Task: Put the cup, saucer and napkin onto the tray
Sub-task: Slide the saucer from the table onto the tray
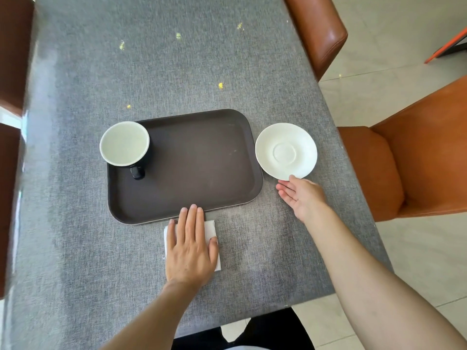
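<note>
A dark brown tray (202, 157) lies on the grey table. On its left part stands a black cup (124, 144) with a white inside, its handle toward me. The white saucer (286, 151) rests on the table just right of the tray. A white napkin (211, 228) lies on the table by the tray's near edge. My left hand (190, 246) lies flat on the napkin, fingers straight, fingertips reaching the tray rim. My right hand (302, 197) is open, palm up, its thumb touching the saucer's near rim.
Orange-brown chairs stand at the table's right side (394, 170) and far right (318, 31), and dark brown ones along the left edge (12, 51). The table's near edge runs just in front of my body. Small yellow specks dot the far tabletop.
</note>
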